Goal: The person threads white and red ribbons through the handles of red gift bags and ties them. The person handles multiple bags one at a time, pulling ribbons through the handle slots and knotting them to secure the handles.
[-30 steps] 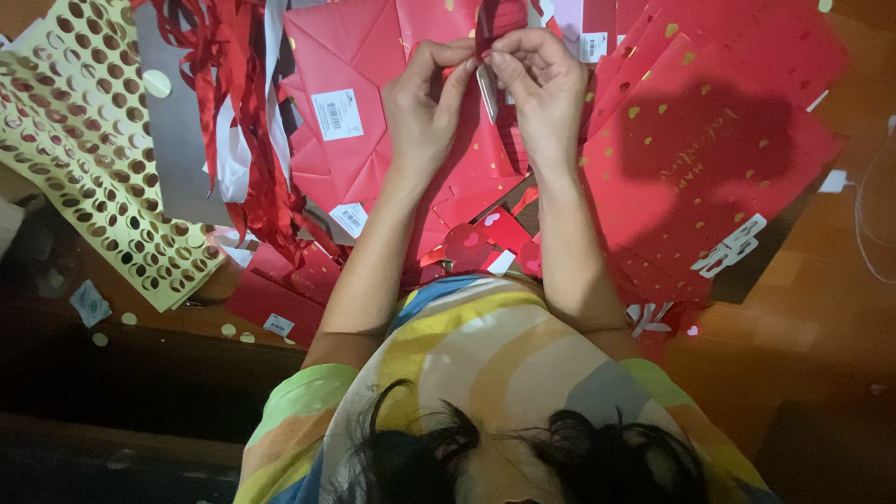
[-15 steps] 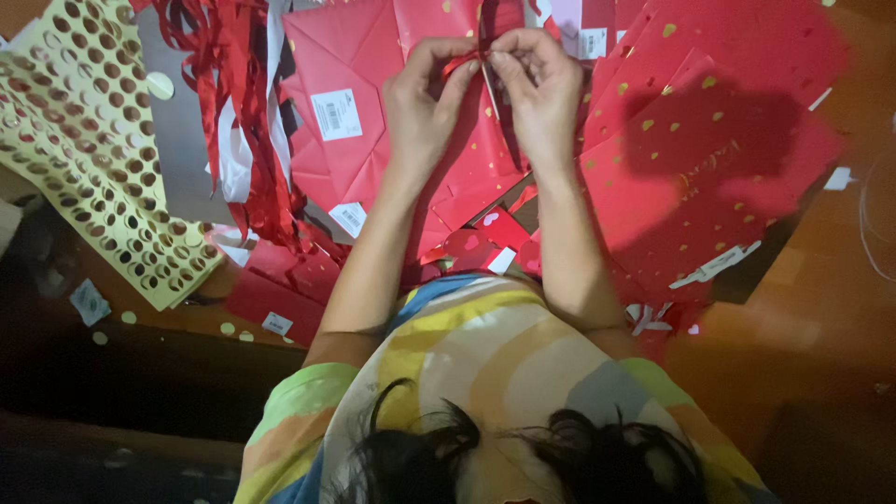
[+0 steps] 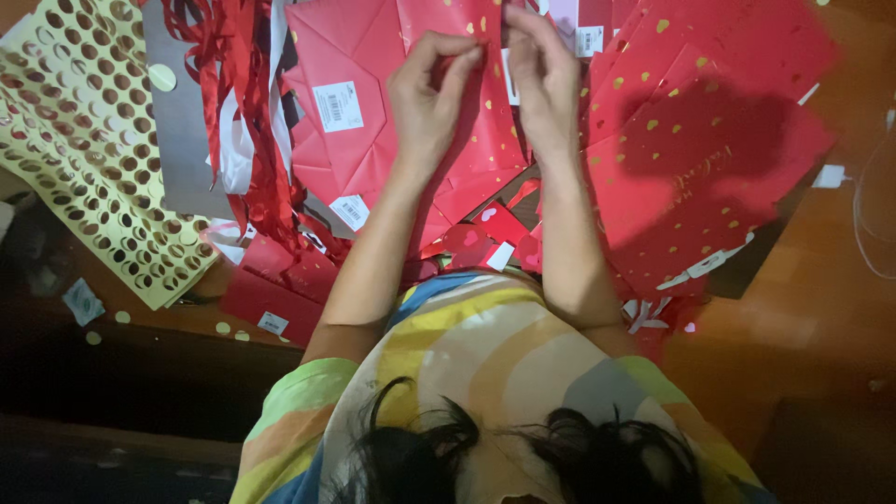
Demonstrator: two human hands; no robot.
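My left hand (image 3: 431, 98) and my right hand (image 3: 541, 79) are raised close together over a pile of flat red paper gift bags with gold hearts (image 3: 709, 159). Fingertips of both hands pinch a thin red ribbon (image 3: 483, 45) at the top edge of the view; most of it is hidden by the fingers. A white tag (image 3: 510, 82) shows between the two hands. Under my left hand lies a plain pink-red bag (image 3: 373, 140) with a white label (image 3: 338, 105).
A yellow sheet full of punched round holes (image 3: 84, 159) lies at the left, with a grey sheet (image 3: 182, 140) and a bunch of loose red ribbons (image 3: 247, 121) beside it. Small red bags (image 3: 271, 299) lie near my body. A white cable (image 3: 873, 215) crosses the wooden floor (image 3: 793, 345) at the right.
Both hands have drawn closer together and shifted slightly up in the view. The red ribbon loop seen between them before is now mostly covered by the fingers.
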